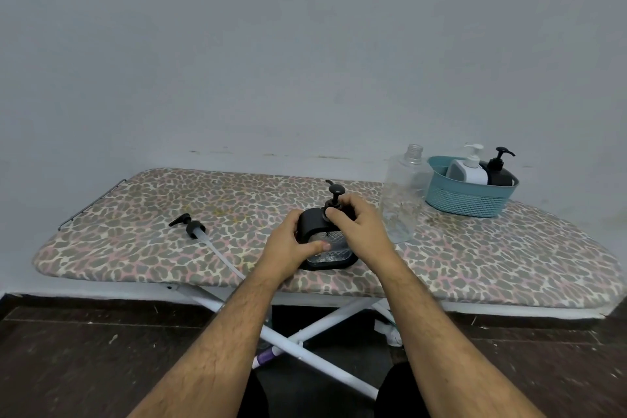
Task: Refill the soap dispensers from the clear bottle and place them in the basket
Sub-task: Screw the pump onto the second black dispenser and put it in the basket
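An ironing board (135,248) with a leopard-pattern fabric cover stands on white crossed metal legs (315,346), in front of a plain grey-blue wall (271,44), on a dark brown floor (68,366).

At the far right of the board is a teal plastic basket (470,202) with perforated sides. Inside it stand a white pump dispenser (470,168) and a black pump dispenser (501,170), side by side. Just to the left of the basket stands a clear plastic bottle (403,193) without cap; how much liquid it holds I cannot tell.

Near the front edge, in the middle, is a black soap dispenser with a transparent patterned lower part (327,248). The left hand (293,244) is closed around its left side, the thumb pressed on the clear part. The right hand (359,224) pinches the collar of the black pump head (334,195) on top of it.

To the left lies a separate black pump with a long clear tube (203,234), flat on the cover.
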Demonstrator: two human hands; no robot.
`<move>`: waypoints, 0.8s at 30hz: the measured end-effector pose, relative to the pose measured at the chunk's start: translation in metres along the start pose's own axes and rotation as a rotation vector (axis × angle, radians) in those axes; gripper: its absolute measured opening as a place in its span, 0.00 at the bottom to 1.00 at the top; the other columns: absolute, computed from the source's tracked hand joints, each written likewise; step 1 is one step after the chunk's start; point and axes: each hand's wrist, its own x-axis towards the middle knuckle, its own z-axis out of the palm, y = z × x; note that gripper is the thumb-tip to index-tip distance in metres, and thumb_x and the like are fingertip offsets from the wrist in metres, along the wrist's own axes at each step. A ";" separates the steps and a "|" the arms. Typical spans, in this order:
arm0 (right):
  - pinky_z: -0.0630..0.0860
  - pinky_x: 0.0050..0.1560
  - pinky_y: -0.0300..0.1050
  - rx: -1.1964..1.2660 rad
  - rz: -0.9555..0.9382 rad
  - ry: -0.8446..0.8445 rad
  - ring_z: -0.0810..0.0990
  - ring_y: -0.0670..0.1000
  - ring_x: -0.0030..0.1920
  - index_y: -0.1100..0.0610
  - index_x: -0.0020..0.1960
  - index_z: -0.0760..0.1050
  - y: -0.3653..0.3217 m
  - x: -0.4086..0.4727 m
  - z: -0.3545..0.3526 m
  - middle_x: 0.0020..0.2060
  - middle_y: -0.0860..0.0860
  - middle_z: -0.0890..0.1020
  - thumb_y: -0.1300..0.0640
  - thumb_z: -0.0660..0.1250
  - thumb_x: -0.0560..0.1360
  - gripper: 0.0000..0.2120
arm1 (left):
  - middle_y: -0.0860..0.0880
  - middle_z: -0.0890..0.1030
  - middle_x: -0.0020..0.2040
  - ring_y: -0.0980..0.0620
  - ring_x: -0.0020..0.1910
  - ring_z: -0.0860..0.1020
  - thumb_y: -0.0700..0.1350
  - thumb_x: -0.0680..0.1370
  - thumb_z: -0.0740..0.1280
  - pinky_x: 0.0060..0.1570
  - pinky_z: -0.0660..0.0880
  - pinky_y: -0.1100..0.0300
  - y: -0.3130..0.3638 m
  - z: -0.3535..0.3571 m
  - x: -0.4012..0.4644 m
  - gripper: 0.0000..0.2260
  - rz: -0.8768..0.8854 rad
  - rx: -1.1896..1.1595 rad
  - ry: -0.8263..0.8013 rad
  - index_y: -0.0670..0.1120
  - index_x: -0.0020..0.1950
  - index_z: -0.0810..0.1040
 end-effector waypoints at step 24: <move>0.76 0.59 0.43 0.052 0.035 0.012 0.79 0.44 0.57 0.48 0.63 0.71 0.009 0.003 0.000 0.54 0.46 0.79 0.53 0.75 0.73 0.22 | 0.56 0.81 0.50 0.63 0.46 0.80 0.46 0.68 0.79 0.40 0.75 0.71 0.000 -0.001 -0.001 0.24 0.006 0.003 -0.005 0.50 0.59 0.73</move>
